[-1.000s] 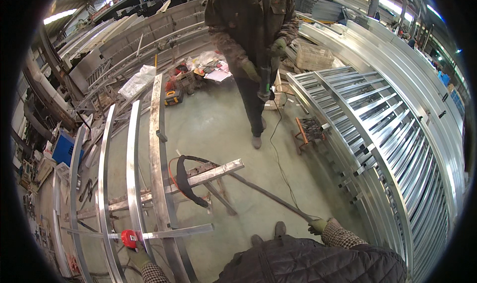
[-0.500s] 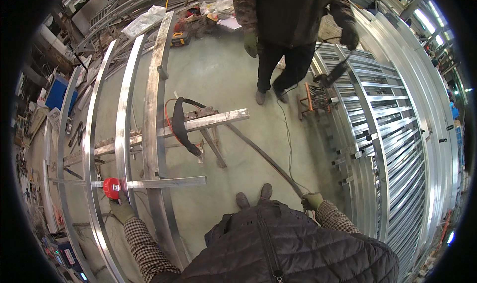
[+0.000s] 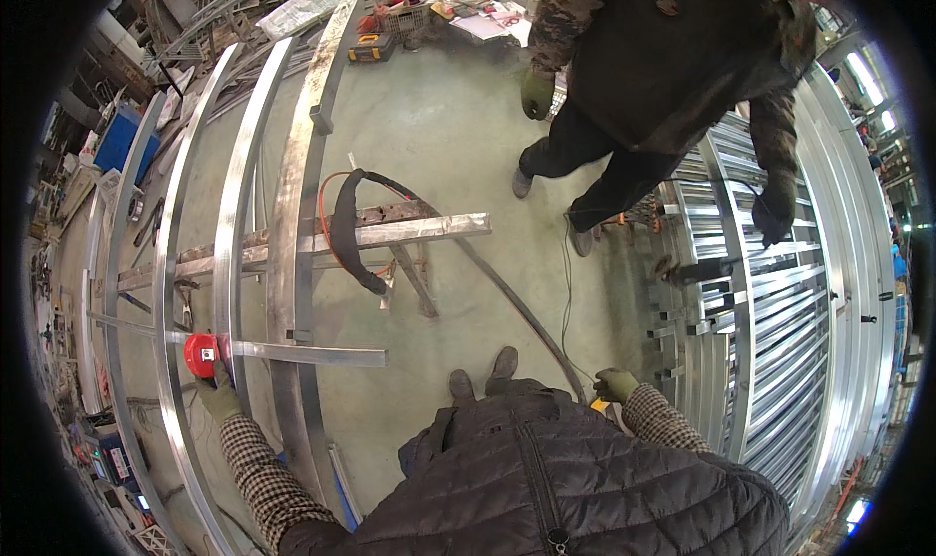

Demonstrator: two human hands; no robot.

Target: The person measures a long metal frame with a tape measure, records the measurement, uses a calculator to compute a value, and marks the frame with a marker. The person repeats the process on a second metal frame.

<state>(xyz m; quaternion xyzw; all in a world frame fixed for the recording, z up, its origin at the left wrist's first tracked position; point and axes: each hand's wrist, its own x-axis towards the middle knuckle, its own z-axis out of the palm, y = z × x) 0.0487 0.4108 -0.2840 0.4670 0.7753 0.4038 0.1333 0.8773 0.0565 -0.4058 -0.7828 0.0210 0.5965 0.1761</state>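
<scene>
My left hand (image 3: 220,395), in an olive glove, is closed at the lower edge of a red rounded tool (image 3: 201,355) with a small pale label. That tool rests over the crossing of a long upright-running metal tube (image 3: 172,263) and a short crosswise tube (image 3: 312,353). The exact kind of the tool is not clear. My right hand (image 3: 614,385), gloved too, is closed near my right side, apart from the tubes. A small yellow thing (image 3: 598,405) shows just under it; what the fingers hold is hidden. A thin dark cable (image 3: 567,307) runs near this hand.
A co-worker (image 3: 663,78) in dark clothes stands ahead to the right, beside a stack of metal frames (image 3: 780,332). A black hose with an orange line (image 3: 346,229) hangs over a crossbeam (image 3: 419,228). A yellow-and-black toolbox (image 3: 371,48) sits on the far floor.
The co-worker has stepped right and nearer, reaching over the stacked frames. My left hand stays at the red tool. My right hand has lifted slightly, and a yellow thing now shows under it.
</scene>
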